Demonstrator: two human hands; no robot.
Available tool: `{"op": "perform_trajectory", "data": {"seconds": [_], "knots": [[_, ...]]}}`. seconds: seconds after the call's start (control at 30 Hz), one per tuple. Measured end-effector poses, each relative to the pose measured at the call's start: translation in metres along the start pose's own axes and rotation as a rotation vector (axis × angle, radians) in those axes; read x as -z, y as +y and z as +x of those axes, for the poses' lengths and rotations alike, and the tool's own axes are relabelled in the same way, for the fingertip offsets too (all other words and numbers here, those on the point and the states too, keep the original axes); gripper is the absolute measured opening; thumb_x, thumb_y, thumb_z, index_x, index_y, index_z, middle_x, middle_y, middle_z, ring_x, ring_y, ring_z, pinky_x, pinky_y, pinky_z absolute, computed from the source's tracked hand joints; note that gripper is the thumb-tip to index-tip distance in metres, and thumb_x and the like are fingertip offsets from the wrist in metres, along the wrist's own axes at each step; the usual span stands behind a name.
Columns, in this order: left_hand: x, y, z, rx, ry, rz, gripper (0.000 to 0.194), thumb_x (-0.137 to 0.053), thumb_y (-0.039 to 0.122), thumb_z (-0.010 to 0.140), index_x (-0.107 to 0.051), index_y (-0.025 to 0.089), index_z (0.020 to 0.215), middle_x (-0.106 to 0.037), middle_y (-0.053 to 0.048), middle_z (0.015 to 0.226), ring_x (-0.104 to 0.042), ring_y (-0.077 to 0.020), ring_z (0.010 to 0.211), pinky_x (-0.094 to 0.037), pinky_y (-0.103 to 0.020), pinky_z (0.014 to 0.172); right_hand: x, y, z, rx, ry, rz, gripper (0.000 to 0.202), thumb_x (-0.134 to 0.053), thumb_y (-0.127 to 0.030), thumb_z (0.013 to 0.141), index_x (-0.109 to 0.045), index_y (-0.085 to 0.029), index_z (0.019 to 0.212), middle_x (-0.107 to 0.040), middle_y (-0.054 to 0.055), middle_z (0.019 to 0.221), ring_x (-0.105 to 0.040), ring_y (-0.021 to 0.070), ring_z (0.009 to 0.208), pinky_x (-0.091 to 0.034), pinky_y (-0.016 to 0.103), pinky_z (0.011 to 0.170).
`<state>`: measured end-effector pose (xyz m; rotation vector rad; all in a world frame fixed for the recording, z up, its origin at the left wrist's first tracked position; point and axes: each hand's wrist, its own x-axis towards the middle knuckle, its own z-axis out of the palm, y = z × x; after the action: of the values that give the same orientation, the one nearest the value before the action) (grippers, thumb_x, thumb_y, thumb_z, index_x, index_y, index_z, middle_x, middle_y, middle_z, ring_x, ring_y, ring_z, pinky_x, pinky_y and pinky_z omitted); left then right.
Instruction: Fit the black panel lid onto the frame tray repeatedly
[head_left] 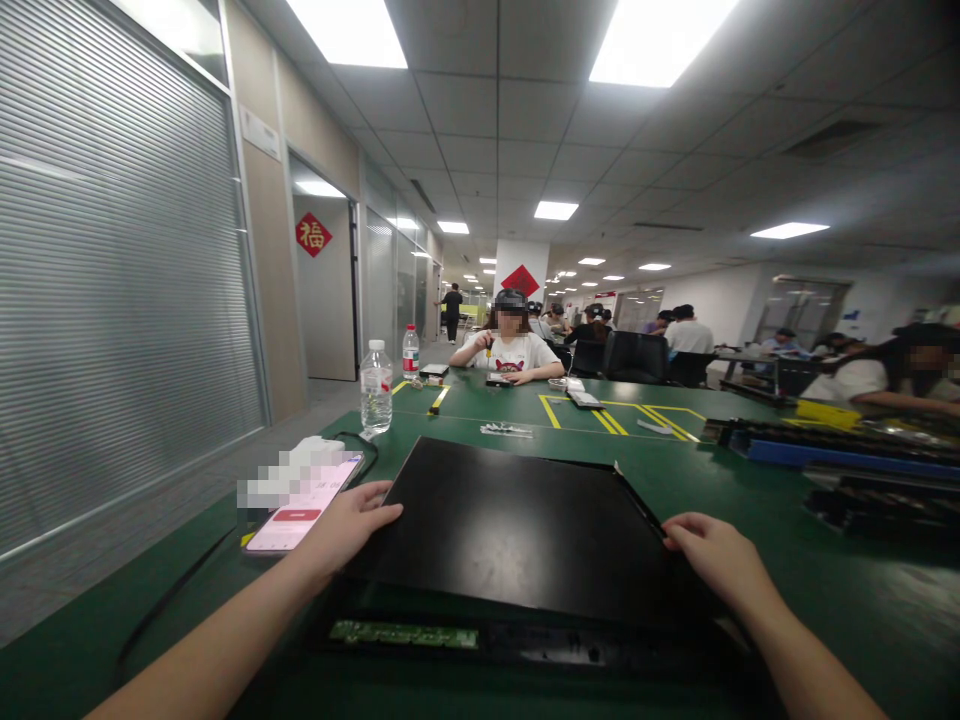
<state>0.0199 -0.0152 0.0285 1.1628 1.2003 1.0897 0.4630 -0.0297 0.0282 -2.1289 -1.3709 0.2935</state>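
A large flat black screen panel (510,530) lies across the green table in front of me, its far edge slightly off the straight. My left hand (356,522) grips the panel's left edge, thumb on top and fingers at the side. At the right edge, my right hand (712,555) pinches the rim near a thin black frame (637,500); exactly which layer its fingertips hold is hard to see. Along the near side, a dark strip of the housing shows a green circuit board (405,635). The panel covers what lies beneath it.
Left of the panel are a phone (300,515) with a lit screen, a cable (176,590) and a water bottle (376,390). Small silvery pieces (506,430) lie beyond it. Dark stacked parts (817,450) sit at right. A person (517,345) works opposite.
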Motion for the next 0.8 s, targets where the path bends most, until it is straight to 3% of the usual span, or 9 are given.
{"op": "perform_trajectory", "data": {"seconds": [0.2,0.4,0.53,0.8], "knots": [[0.004,0.006,-0.002,-0.15,0.087,0.244,0.039,-0.072,0.034,0.058,-0.068,0.015,0.091,-0.069,-0.01,0.101,-0.061,-0.028,0.097,-0.046,-0.032,0.082,-0.002,0.002,0.002,-0.002,0.002,0.054,0.021,-0.051,-0.032,0.065,-0.068,-0.023,0.074,-0.07,0.001,0.067,-0.062,0.0196,0.067,-0.039,0.027,0.057],[0.015,-0.013,0.013,-0.211,0.188,0.525,0.032,-0.07,0.034,0.057,-0.07,0.015,0.083,-0.057,-0.014,0.12,-0.049,-0.0313,0.114,-0.037,-0.036,0.093,-0.004,0.005,0.006,-0.021,-0.026,0.071,0.024,-0.05,-0.034,0.066,-0.068,-0.023,0.077,-0.07,0.001,0.069,-0.061,0.0198,0.067,-0.04,0.029,0.061],[0.02,-0.024,0.02,-0.217,0.167,0.634,0.031,-0.069,0.036,0.056,-0.071,0.016,0.08,-0.053,-0.015,0.123,-0.047,-0.0314,0.116,-0.039,-0.034,0.091,-0.005,0.009,0.008,-0.023,-0.052,0.089,0.027,-0.049,-0.037,0.066,-0.067,-0.023,0.08,-0.07,0.001,0.071,-0.061,0.0187,0.066,-0.041,0.029,0.061],[0.017,-0.019,0.016,-0.22,0.164,0.712,0.034,-0.067,0.037,0.056,-0.07,0.015,0.081,-0.054,-0.015,0.12,-0.048,-0.0308,0.114,-0.037,-0.036,0.093,-0.004,0.005,0.005,-0.033,-0.026,0.134,0.026,-0.05,-0.035,0.063,-0.068,-0.021,0.075,-0.07,0.003,0.069,-0.06,0.0195,0.062,-0.04,0.029,0.056]]}}
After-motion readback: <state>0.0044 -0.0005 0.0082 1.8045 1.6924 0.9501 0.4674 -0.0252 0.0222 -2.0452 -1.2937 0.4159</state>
